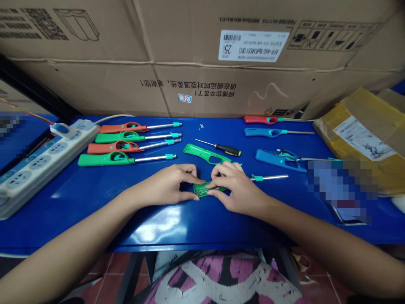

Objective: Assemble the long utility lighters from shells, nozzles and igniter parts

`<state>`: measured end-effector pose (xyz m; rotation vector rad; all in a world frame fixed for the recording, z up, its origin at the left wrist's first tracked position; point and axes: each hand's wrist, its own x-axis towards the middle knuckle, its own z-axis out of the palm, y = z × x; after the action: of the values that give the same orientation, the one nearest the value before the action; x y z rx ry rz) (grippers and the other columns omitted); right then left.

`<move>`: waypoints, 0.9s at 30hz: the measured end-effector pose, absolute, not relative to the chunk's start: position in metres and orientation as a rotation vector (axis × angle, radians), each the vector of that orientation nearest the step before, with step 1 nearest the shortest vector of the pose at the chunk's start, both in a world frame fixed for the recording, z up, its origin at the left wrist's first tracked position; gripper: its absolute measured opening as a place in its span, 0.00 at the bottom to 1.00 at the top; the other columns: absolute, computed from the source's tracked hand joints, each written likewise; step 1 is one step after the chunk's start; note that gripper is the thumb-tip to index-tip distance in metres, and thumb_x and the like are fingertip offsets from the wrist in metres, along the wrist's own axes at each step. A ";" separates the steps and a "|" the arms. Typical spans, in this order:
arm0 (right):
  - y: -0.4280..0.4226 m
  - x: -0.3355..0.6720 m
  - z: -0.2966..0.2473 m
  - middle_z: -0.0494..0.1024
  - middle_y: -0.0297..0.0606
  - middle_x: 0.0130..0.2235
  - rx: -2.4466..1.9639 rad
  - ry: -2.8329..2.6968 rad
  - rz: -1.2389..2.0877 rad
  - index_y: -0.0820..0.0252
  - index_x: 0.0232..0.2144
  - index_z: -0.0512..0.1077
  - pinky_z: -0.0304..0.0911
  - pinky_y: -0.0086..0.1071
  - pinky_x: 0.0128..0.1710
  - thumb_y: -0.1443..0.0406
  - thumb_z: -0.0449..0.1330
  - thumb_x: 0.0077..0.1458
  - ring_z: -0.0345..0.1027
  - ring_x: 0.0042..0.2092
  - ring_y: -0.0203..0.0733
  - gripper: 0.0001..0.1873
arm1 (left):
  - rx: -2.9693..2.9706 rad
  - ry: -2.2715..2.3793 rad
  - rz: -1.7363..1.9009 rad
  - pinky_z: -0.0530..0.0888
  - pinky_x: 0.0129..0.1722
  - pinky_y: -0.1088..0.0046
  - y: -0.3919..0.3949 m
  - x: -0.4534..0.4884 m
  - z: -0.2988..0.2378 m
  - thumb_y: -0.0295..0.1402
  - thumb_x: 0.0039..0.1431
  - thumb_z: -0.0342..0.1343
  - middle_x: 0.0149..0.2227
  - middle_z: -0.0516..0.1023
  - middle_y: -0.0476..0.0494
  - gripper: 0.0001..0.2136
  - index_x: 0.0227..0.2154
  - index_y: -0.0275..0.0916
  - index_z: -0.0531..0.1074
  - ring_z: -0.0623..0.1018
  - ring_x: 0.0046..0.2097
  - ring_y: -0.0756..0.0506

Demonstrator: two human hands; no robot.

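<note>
An opened green lighter half-shell lies near the middle of the table, with thin metal parts showing inside. My left hand pinches its left end between thumb and fingers. The fingers of my right hand are closed over its middle, pressing on the parts inside and hiding much of them. Past that hand, the lighter's metal tube with a teal tab points right. Just behind lies the other green shell half, with a black and yellow screwdriver beyond it.
Several orange and green lighters lie in a row at left, beside a white power strip. At right are a red lighter, two blue ones, a blurred-out item and a taped carton. Cardboard stands behind.
</note>
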<state>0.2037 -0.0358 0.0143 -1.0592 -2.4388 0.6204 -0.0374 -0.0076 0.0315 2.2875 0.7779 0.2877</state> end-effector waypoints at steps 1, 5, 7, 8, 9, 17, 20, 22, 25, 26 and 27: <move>-0.035 0.204 0.014 0.75 0.38 0.41 -1.061 -2.443 0.619 0.57 0.35 0.80 0.52 0.40 0.45 0.65 0.66 0.59 0.64 0.45 0.44 0.03 | 2.291 0.779 0.284 0.73 0.43 0.72 -0.008 -0.038 0.032 0.35 0.59 0.66 0.38 0.73 0.46 0.17 0.51 0.43 0.79 0.76 0.39 0.47; -0.035 0.205 0.012 0.75 0.38 0.40 -1.054 -2.438 0.585 0.55 0.36 0.82 0.52 0.39 0.44 0.64 0.66 0.60 0.64 0.44 0.43 0.04 | 2.309 0.797 0.275 0.74 0.42 0.72 -0.008 -0.037 0.032 0.36 0.59 0.66 0.38 0.74 0.46 0.17 0.52 0.43 0.79 0.76 0.39 0.47; -0.036 0.204 0.010 0.75 0.37 0.39 -1.046 -2.441 0.564 0.53 0.37 0.82 0.52 0.39 0.44 0.63 0.66 0.60 0.65 0.44 0.43 0.04 | 2.313 0.802 0.267 0.74 0.42 0.72 -0.008 -0.037 0.032 0.37 0.59 0.66 0.38 0.74 0.46 0.17 0.52 0.44 0.79 0.76 0.39 0.47; -0.036 0.204 0.009 0.76 0.37 0.39 -1.043 -2.443 0.558 0.53 0.37 0.82 0.52 0.39 0.44 0.63 0.66 0.60 0.65 0.44 0.43 0.04 | 2.316 0.803 0.260 0.74 0.42 0.72 -0.008 -0.037 0.032 0.37 0.60 0.65 0.38 0.74 0.46 0.17 0.51 0.44 0.79 0.76 0.39 0.47; -0.036 0.204 0.008 0.76 0.37 0.39 -1.042 -2.444 0.556 0.52 0.37 0.82 0.52 0.40 0.44 0.63 0.66 0.60 0.66 0.44 0.43 0.04 | 2.323 0.803 0.252 0.74 0.43 0.72 -0.008 -0.037 0.032 0.37 0.60 0.65 0.39 0.74 0.46 0.16 0.51 0.44 0.79 0.76 0.40 0.47; -0.010 0.242 0.033 0.76 0.40 0.40 -1.106 -2.179 0.584 0.57 0.44 0.76 0.65 0.37 0.42 0.64 0.58 0.64 0.70 0.40 0.42 0.10 | 2.458 0.839 0.222 0.72 0.54 0.66 -0.001 -0.054 0.040 0.37 0.59 0.63 0.50 0.76 0.43 0.18 0.53 0.44 0.76 0.76 0.51 0.42; 0.001 0.268 0.049 0.76 0.39 0.39 -1.162 -2.378 0.629 0.57 0.36 0.75 0.65 0.37 0.42 0.64 0.58 0.62 0.71 0.40 0.42 0.05 | 2.475 0.880 0.235 0.72 0.56 0.63 -0.002 -0.053 0.042 0.42 0.58 0.65 0.55 0.74 0.41 0.25 0.57 0.44 0.73 0.75 0.54 0.40; 0.004 0.282 0.055 0.76 0.38 0.39 -1.169 -2.510 0.700 0.57 0.34 0.74 0.65 0.36 0.43 0.63 0.59 0.62 0.71 0.41 0.42 0.05 | 2.472 0.881 0.285 0.72 0.56 0.62 -0.005 -0.049 0.040 0.45 0.60 0.63 0.54 0.75 0.41 0.23 0.56 0.43 0.73 0.75 0.54 0.40; 0.002 0.292 0.058 0.77 0.37 0.40 -1.205 -2.621 0.770 0.55 0.37 0.73 0.65 0.35 0.39 0.61 0.62 0.59 0.71 0.39 0.42 0.05 | 2.468 0.851 0.351 0.73 0.54 0.62 -0.008 -0.040 0.033 0.43 0.63 0.60 0.51 0.76 0.41 0.18 0.52 0.41 0.76 0.76 0.52 0.41; 0.001 0.293 0.057 0.77 0.37 0.40 -1.216 -2.649 0.787 0.55 0.37 0.73 0.64 0.34 0.37 0.61 0.63 0.58 0.71 0.39 0.42 0.05 | 2.468 0.836 0.368 0.74 0.53 0.63 -0.009 -0.038 0.031 0.41 0.64 0.59 0.50 0.77 0.41 0.16 0.51 0.41 0.77 0.76 0.50 0.42; -0.001 0.293 0.056 0.77 0.37 0.39 -1.224 -2.671 0.800 0.55 0.38 0.73 0.64 0.34 0.36 0.63 0.63 0.58 0.70 0.38 0.42 0.05 | 2.466 0.823 0.385 0.74 0.51 0.63 -0.009 -0.037 0.029 0.39 0.65 0.59 0.49 0.77 0.41 0.14 0.50 0.41 0.77 0.76 0.49 0.42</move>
<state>0.2928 -0.0011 0.0555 -1.2239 -2.6709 0.7998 -0.0367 -0.0090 0.0286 2.4665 0.8227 0.3848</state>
